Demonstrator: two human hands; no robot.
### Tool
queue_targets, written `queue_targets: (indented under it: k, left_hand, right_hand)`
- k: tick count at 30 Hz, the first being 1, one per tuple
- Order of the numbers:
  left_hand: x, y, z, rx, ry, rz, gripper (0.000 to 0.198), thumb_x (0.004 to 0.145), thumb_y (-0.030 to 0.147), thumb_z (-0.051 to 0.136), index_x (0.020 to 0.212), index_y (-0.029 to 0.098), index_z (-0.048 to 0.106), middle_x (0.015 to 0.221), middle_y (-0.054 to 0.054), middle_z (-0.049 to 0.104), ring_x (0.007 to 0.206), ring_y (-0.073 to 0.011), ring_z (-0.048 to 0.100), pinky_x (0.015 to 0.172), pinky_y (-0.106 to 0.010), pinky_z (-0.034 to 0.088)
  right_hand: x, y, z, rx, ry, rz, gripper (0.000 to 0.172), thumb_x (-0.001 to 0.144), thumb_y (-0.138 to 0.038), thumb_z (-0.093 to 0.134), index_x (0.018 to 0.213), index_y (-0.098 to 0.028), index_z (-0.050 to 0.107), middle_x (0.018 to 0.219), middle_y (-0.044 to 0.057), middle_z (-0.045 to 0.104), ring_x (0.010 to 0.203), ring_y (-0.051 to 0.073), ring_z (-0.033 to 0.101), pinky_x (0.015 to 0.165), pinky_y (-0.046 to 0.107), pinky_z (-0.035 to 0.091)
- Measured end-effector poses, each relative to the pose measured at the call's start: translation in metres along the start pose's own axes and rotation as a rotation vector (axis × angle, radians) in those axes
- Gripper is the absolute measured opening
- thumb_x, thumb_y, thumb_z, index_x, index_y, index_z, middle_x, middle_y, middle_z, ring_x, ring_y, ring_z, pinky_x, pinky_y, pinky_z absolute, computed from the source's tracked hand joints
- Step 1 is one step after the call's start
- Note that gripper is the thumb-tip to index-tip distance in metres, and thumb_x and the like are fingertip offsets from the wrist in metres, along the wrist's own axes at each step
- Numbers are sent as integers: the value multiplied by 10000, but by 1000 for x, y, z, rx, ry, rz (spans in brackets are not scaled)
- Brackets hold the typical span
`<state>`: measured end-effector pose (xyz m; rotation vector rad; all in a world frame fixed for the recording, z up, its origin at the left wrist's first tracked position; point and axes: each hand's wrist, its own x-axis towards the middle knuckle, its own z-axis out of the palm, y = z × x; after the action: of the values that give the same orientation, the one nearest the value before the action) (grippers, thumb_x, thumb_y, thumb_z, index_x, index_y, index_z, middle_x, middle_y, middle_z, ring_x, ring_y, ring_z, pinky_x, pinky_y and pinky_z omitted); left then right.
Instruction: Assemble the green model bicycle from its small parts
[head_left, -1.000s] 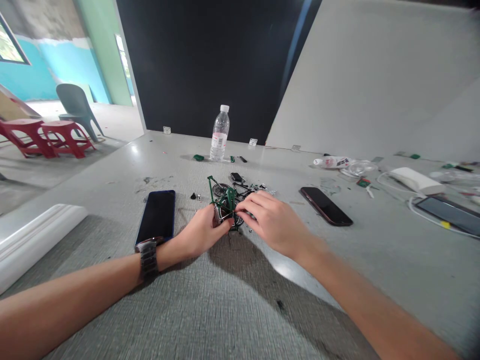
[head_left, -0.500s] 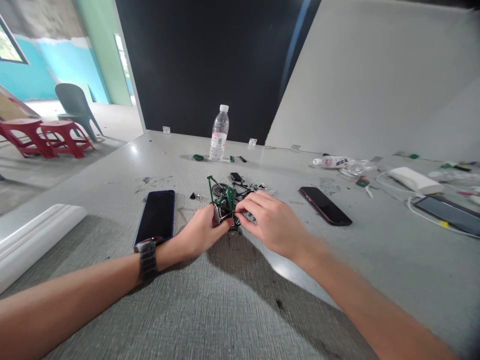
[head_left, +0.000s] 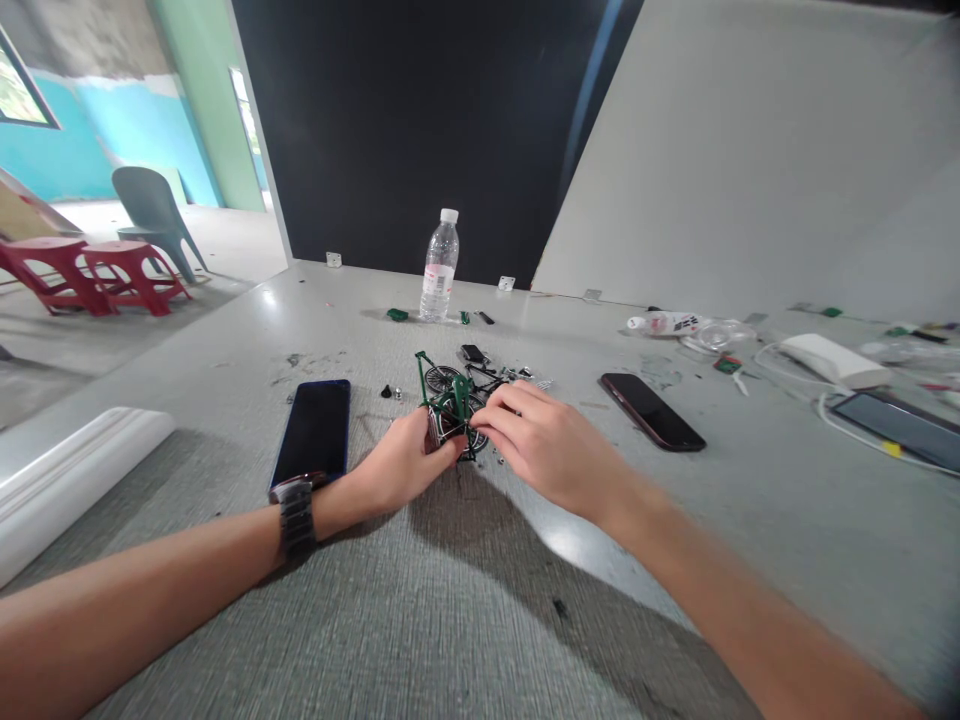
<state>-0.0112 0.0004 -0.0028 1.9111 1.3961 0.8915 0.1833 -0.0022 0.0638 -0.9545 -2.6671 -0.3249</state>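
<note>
A small green and black model bicycle [head_left: 459, 402] with spoked wheels is held just above the grey table [head_left: 360, 610]. My left hand [head_left: 405, 455] grips its left side, the thumb pressed against a wheel. At its right side, the fingertips of my right hand [head_left: 536, 430] are pinched together at the frame; whether they hold a tiny piece there is hidden. Behind the model lie a small black block-shaped part [head_left: 473, 353] and several little metal and black pieces [head_left: 521, 374]. Tiny black bits [head_left: 386, 391] rest to the left.
A dark phone [head_left: 313, 430] lies left, another phone [head_left: 651, 410] right. A clear water bottle [head_left: 439, 268] stands at the back near a green part [head_left: 397, 314]. Far right are a white device [head_left: 834, 360], a cable and a third phone [head_left: 900, 428]. A white roll [head_left: 82, 485] lies far left.
My right hand has shifted very slightly at the model, its fingertips drawn closer together. My left hand and the model have stayed in place.
</note>
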Motion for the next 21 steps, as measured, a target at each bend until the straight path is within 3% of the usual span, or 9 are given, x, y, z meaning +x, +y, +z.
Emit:
queue_targets:
  k: [6, 10, 14, 17, 21]
  left_hand:
    - [0, -1, 0, -35, -39, 3, 264, 887, 410, 538, 746, 190, 501, 670, -8, 576, 591, -143, 438, 545, -301, 321]
    - [0, -1, -1, -69, -54, 25, 254, 896, 398, 534, 759, 186, 504, 662, 1, 559, 583, -135, 427, 538, -291, 313]
    - [-1, -6, -1, -78, -65, 53, 292, 907, 444, 538, 776, 185, 504, 648, 9, 520, 565, -131, 398, 514, -288, 282]
    - [-1, -9, -1, -116, -67, 93, 305, 914, 457, 536, 786, 181, 516, 656, 3, 520, 575, -133, 407, 514, -286, 278]
    - [-1, -1, -5, -201, -123, 125, 269, 923, 390, 532, 767, 171, 534, 661, 2, 543, 588, -126, 440, 533, -268, 315]
  right_hand:
    - [-3, 3, -3, 58, 33, -19, 215, 947, -71, 464, 980, -147, 662, 866, 67, 665, 850, 193, 591, 744, 332, 495]
    - [-3, 0, -10, 63, 41, -24, 195, 955, -118, 468, 1024, -143, 649, 968, 93, 631, 866, 191, 595, 750, 334, 503]
    - [-3, -3, -16, 131, 34, -3, 279, 956, -107, 437, 1159, -178, 614, 1047, 92, 589, 759, 149, 587, 670, 304, 512]
    - [-3, -4, -15, 253, 106, 18, 277, 961, -124, 466, 1194, -208, 590, 1062, 76, 600, 820, 151, 621, 726, 301, 533]
    - [-2, -3, -6, 378, 280, 80, 177, 918, -177, 617, 1089, -217, 596, 952, 32, 656, 812, 148, 644, 748, 292, 541]
